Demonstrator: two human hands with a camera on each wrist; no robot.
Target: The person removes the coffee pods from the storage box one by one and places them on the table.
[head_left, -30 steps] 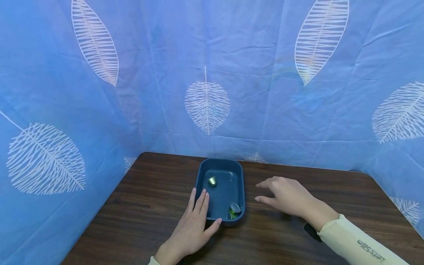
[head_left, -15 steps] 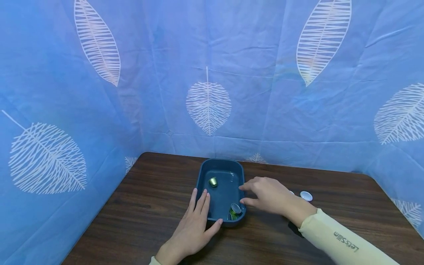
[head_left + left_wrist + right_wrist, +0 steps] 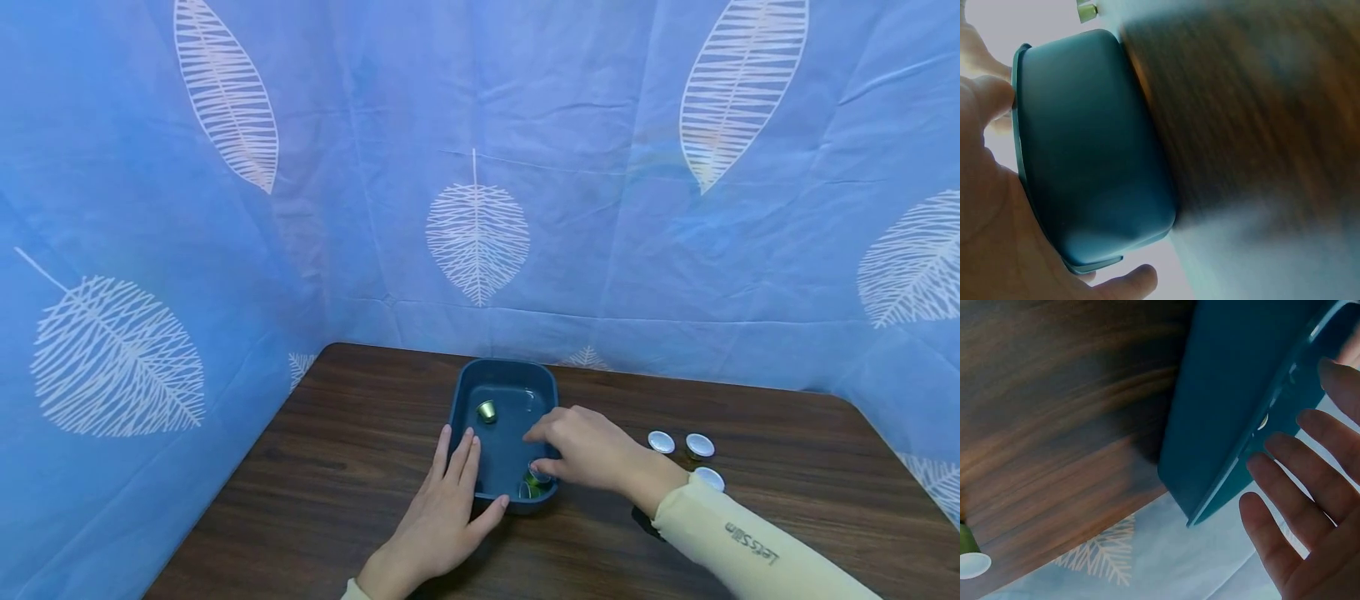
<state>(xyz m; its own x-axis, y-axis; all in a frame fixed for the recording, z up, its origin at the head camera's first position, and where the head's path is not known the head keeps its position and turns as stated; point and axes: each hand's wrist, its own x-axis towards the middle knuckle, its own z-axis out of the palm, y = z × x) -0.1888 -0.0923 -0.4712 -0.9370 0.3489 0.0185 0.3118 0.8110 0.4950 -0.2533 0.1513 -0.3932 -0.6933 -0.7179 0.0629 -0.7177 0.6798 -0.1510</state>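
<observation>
Item: blue tray (image 3: 467, 392) near table's far edge, my left hand (image 3: 442, 508) flat against its wall; right hand (image 3: 588, 446), grip relaxed and empty, reaching for green capsule (image 3: 537, 477) inside; next, pinch it

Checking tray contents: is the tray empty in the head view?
No, a green capsule sits near the far end of the tray.

Pale yellow sleeve (image 3: 750, 546) with small, hardly legible dark lettering.

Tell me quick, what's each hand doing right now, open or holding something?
Left hand: open, straight fingers resting on the blue tray, thumb at its near rim.
Right hand: open over the tray, holding nothing, fingers spread.
</observation>
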